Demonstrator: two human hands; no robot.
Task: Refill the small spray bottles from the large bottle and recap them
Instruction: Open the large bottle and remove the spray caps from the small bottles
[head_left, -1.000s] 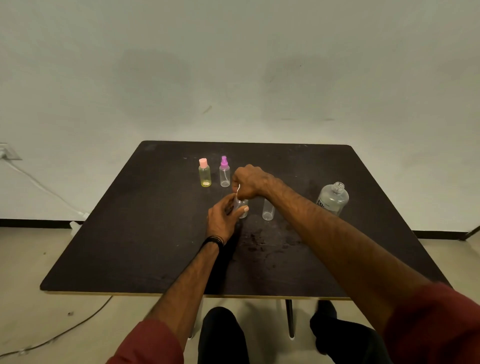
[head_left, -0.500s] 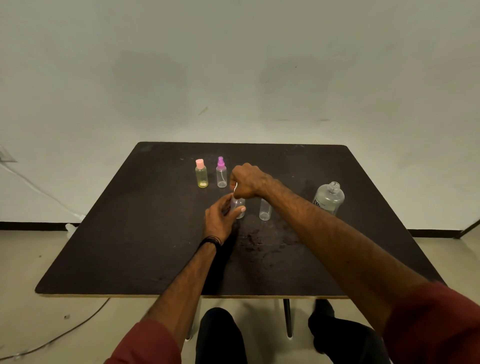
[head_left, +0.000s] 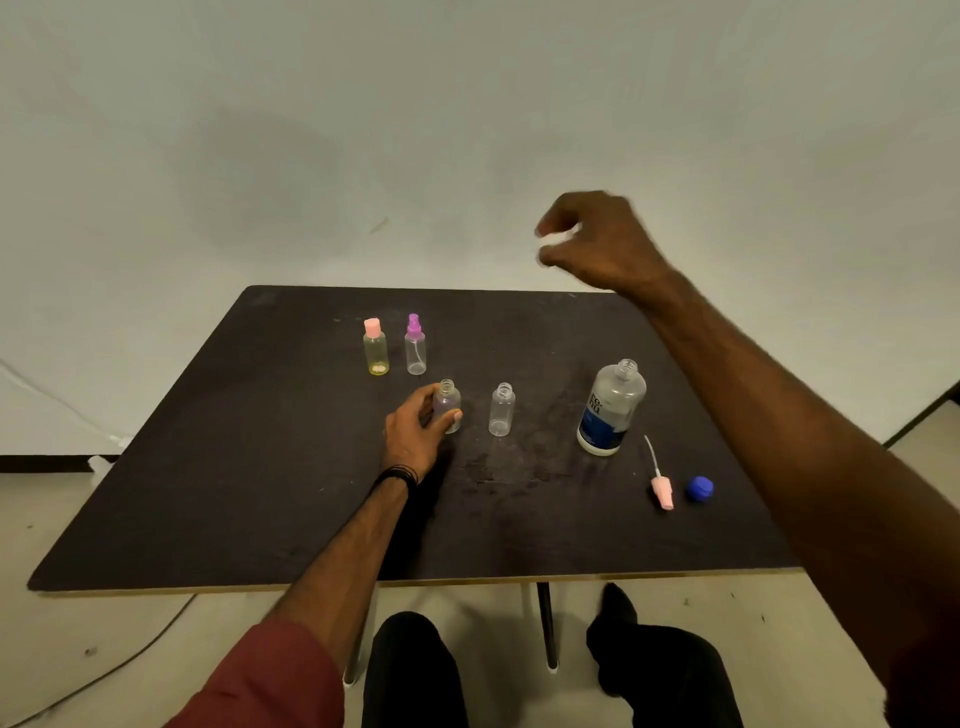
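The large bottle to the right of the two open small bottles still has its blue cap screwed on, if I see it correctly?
Not quite: the large bottle is uncapped, its threaded neck bare. The blue cap lies on the table nearer the person, beside a pink spray top. It does stand right of the two open small bottles. The head view shows this.

Maroon sleeves (head_left: 270, 675), black wristband (head_left: 397, 475), black trousers (head_left: 415, 675).

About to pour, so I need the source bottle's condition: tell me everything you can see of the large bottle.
The large bottle stands upright on the dark table, right of the two uncapped small bottles. It looks like clear plastic, with rounded shoulders, a bare threaded neck without a cap, and a blue-and-white label. Neither hand touches it. Its liquid level cannot be told.
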